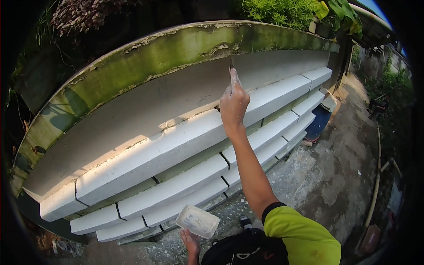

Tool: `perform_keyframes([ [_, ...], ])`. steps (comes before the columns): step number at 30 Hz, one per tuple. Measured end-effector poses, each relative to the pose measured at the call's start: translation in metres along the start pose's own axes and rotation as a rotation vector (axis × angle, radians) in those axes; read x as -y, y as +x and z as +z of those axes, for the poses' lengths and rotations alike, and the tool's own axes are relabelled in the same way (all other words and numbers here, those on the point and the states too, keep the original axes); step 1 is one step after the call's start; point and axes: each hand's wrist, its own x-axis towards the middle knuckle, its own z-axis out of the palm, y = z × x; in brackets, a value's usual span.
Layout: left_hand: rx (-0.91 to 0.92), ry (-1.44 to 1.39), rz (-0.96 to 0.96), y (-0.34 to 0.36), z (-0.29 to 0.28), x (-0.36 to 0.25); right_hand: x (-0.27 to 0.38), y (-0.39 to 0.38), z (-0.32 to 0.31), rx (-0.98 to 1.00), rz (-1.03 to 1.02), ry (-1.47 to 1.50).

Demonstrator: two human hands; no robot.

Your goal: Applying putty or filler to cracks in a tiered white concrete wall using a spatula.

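My left hand point(190, 242), low in the view, grips the near edge of a shallow rectangular plastic tub point(214, 226). Whitish paste is smeared over the tub's inside. My right arm reaches far forward, and my right hand point(234, 100) is closed around a thin hand tool point(231, 66) with the index finger stretched along it. Little of the tool shows, so its exact kind is unclear. Its tip meets the pale smooth wall band point(190, 90), just under the mossy green ledge point(172, 51). Whitish smears cover the right hand's fingers.
Below the band, white stepped blocks point(176, 165) jut out in rows with dark gaps between them. Plants point(280, 12) grow above the ledge. At the right are a blue container point(318, 123), a rough concrete path point(335, 172) and a long pole point(375, 181).
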Motion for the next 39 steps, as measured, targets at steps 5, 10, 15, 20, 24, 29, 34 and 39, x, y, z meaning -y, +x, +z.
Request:
perform_keyframes([
  [5, 0.029, 0.045, -0.042, -0.003, 0.015, 0.003, 0.041, -0.049, 0.028, 0.268, -0.249, 0.13],
  [10, 0.007, 0.003, 0.0, -0.008, 0.032, 0.002, 0.068, -0.081, -0.003, 0.271, -0.427, 0.478],
  [15, 0.044, -0.074, 0.058, -0.007, 0.032, 0.0, -0.006, -0.015, -0.015, -0.119, -0.102, 0.098],
  [20, 0.049, -0.067, 0.069, -0.002, 0.035, 0.006, -0.017, -0.009, 0.005, 0.088, 0.057, -0.045],
  [24, 0.043, -0.03, 0.045, -0.004, 0.046, 0.002, 0.064, -0.087, 0.029, 0.298, -0.273, 0.319],
  [29, 0.091, -0.069, 0.004, -0.001, 0.061, 0.002, 0.069, -0.09, 0.01, 0.286, -0.306, 0.712],
  [34, 0.101, -0.087, 0.05, 0.002, 0.053, 0.013, -0.032, -0.02, -0.031, -0.073, -0.013, 0.319],
  [39, -0.002, -0.082, 0.01, -0.006, 0.051, 0.016, -0.03, -0.01, -0.007, 0.085, 0.151, 0.169],
])
